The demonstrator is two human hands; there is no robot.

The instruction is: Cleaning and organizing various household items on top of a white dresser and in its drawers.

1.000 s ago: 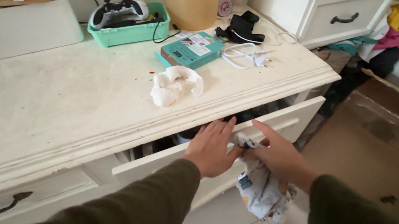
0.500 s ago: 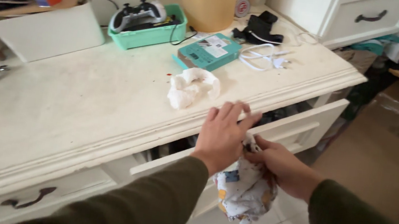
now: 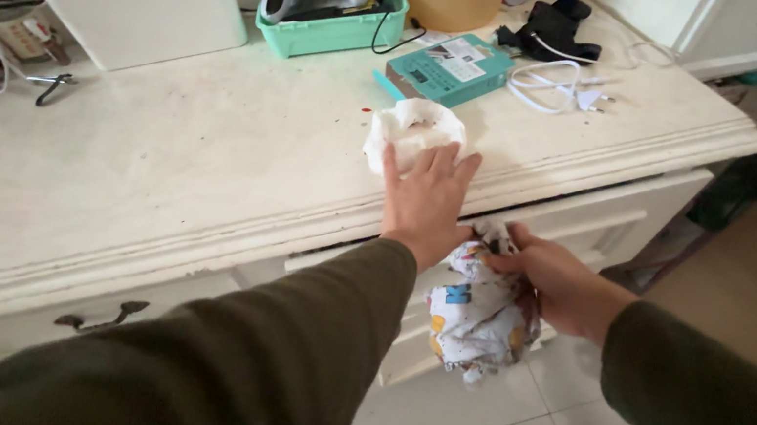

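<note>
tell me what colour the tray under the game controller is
Mint green tray, seen in the head view.

Head camera looks steeply down, close over the dresser top [image 3: 157, 172].

Left hand [image 3: 424, 204] flat on dresser top [image 3: 157, 172], fingertips touching crumpled white tissue [image 3: 415, 129], right hand [image 3: 560, 287] gripping patterned cloth bag [image 3: 477, 315] at 4 o'clock, open drawer [image 3: 594, 223] behind, teal box [image 3: 448, 66] at 12 o'clock of tissue
</note>
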